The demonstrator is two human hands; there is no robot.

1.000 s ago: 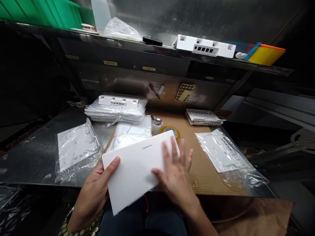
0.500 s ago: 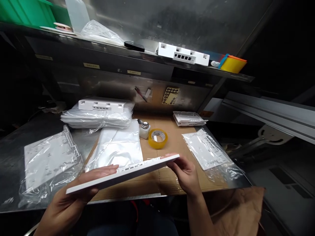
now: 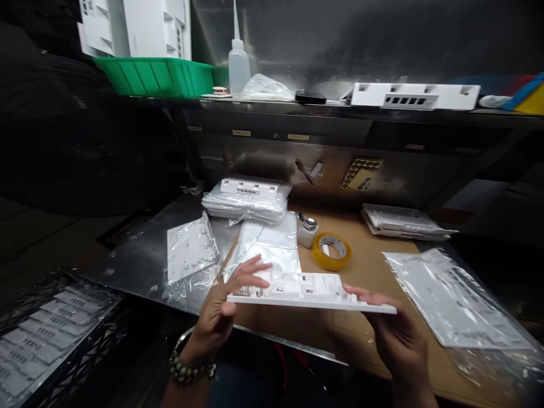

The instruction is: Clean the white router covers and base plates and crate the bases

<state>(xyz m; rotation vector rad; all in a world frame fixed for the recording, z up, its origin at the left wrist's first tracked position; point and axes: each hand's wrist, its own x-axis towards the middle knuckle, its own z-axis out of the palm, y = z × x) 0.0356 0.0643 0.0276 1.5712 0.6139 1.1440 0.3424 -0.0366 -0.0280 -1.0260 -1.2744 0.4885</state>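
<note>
I hold a flat white plastic cover (image 3: 310, 290) level in front of me, above the near edge of the bench, its ribbed inner side facing up. My left hand (image 3: 225, 309) grips its left end, fingers over the top and thumb below. My right hand (image 3: 389, 328) supports the right end from beneath, fingers curled along the edge. A bead bracelet (image 3: 189, 368) sits on my left wrist.
On the cardboard mat (image 3: 374, 255) lie a roll of yellow tape (image 3: 331, 251), a small bottle (image 3: 307, 231) and bagged white parts (image 3: 450, 303). More bagged covers (image 3: 249, 201) stack at the back. A black crate (image 3: 46, 334) of parts sits lower left. The shelf holds a green bin (image 3: 157, 76).
The cover has been turned over from its smooth branded face to its ribbed inner side. My view has swung left and the hands now hold it level by both ends.
</note>
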